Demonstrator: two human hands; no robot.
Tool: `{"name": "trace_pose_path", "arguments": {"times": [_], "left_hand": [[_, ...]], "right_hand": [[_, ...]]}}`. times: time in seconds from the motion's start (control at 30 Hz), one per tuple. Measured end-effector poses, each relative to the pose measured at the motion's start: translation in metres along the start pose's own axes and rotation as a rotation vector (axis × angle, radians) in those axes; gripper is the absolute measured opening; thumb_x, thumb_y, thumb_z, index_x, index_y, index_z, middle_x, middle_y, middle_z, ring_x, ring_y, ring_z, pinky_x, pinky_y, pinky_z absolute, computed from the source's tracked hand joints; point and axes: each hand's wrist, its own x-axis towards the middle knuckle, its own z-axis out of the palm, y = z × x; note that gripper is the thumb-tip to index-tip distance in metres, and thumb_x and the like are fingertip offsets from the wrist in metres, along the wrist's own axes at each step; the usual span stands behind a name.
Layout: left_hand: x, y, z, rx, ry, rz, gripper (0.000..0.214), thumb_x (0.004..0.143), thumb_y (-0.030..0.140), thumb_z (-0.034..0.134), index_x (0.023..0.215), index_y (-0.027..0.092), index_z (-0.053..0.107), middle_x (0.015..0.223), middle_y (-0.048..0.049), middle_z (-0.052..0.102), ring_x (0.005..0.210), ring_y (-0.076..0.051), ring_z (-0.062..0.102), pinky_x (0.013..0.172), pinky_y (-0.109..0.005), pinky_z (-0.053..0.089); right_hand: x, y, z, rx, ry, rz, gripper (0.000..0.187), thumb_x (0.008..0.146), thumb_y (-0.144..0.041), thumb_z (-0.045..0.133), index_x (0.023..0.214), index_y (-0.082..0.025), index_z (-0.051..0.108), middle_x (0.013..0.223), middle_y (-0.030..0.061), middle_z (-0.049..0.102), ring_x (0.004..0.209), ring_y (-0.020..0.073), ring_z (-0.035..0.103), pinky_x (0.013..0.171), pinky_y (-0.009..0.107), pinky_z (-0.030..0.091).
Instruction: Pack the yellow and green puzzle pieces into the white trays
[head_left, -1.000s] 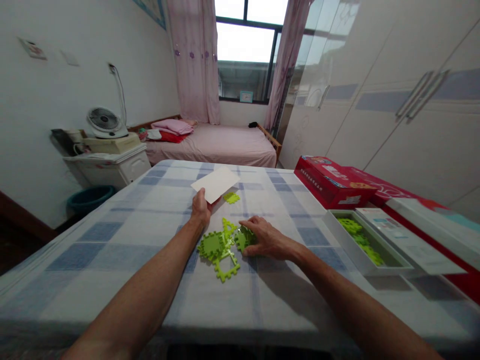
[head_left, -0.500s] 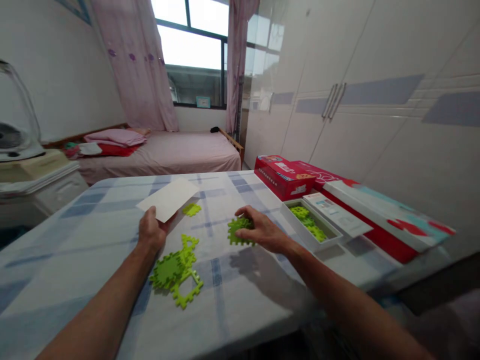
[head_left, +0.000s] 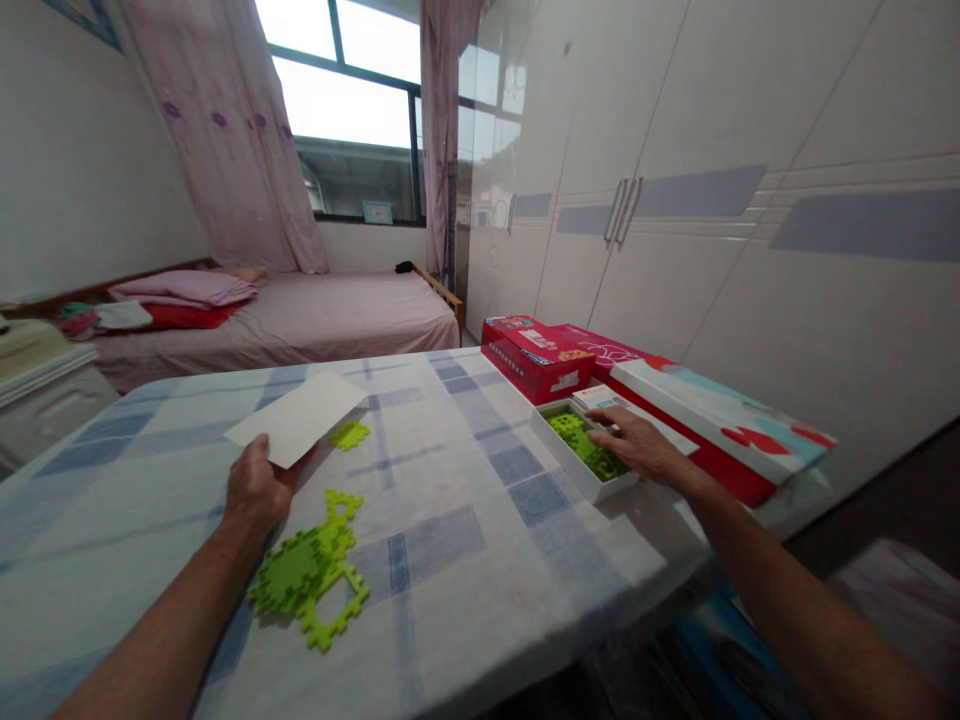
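My left hand (head_left: 255, 490) is closed on the near edge of a white card (head_left: 300, 415), held just above the checked tablecloth (head_left: 465, 520). Close to that wrist lies a pile of green foam puzzle pieces (head_left: 307, 570), and a single green piece (head_left: 350, 434) lies past the card. My right hand (head_left: 634, 445) reaches over the open white box (head_left: 570, 462) at the table's right side, fingers stretched low over the green pieces (head_left: 581, 440) inside it. I cannot see anything held in that hand.
Red boxes (head_left: 536, 355) and a long red-and-white lid (head_left: 720, 405) sit behind the white box near the table's right edge. White wardrobe doors (head_left: 675, 230) stand to the right. A pink bed (head_left: 300, 315) lies beyond the table under the window.
My right hand carried a green piece from the table's middle rightward to the white box. The view swung right. My left hand kept its hold on the card.
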Motion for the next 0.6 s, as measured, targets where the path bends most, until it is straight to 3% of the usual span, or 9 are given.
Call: {"name": "trace_pose_path", "arguments": {"times": [0.13,0.3,0.37,0.47,0.6], "left_hand": [[-0.001,0.0,0.001,-0.01,-0.008,-0.014,0.017,0.085,0.01,0.045,0.094,0.016,0.059,0.114,-0.0053,0.064,0.123,-0.025,0.049,0.086,-0.045,0.053],[0.002,-0.001,0.0,-0.015,0.002,-0.006,0.018,0.085,0.011,0.045,0.097,0.016,0.058,0.115,-0.0061,0.063,0.119,-0.024,0.052,0.088,-0.046,0.051],[0.003,-0.001,-0.001,-0.011,0.019,0.005,0.018,0.086,0.013,0.045,0.097,0.015,0.058,0.114,-0.0069,0.063,0.116,-0.023,0.054,0.087,-0.046,0.052],[0.007,-0.002,-0.003,-0.022,0.056,0.026,0.018,0.087,0.017,0.044,0.094,0.015,0.06,0.109,-0.008,0.065,0.107,-0.022,0.06,0.083,-0.042,0.054],[0.015,-0.004,-0.006,-0.05,0.05,0.029,0.021,0.088,0.021,0.042,0.099,0.018,0.06,0.1,-0.007,0.067,0.097,-0.017,0.063,0.08,-0.036,0.055]], "right_hand": [[-0.006,0.004,0.001,-0.054,0.08,0.031,0.033,0.082,-0.032,0.048,0.106,-0.018,0.065,0.107,0.009,0.065,0.097,0.0218,0.061,0.083,0.035,0.05],[-0.016,-0.004,0.001,-0.121,-0.079,-0.039,0.028,0.079,-0.031,0.051,0.097,-0.02,0.069,0.105,0.0078,0.066,0.097,0.0237,0.061,0.089,0.037,0.047],[-0.017,-0.015,0.005,-0.154,-0.031,-0.054,0.029,0.08,-0.033,0.05,0.097,-0.019,0.069,0.104,0.0097,0.066,0.099,0.0261,0.06,0.091,0.04,0.045],[-0.014,-0.044,0.019,-0.078,0.044,-0.056,0.031,0.083,-0.037,0.049,0.102,-0.019,0.066,0.105,0.0106,0.064,0.095,0.0267,0.06,0.087,0.041,0.047],[-0.018,-0.116,0.055,0.145,-0.25,-0.255,0.03,0.086,-0.038,0.051,0.111,-0.025,0.061,0.115,0.0062,0.06,0.096,0.0216,0.059,0.086,0.036,0.048]]}}
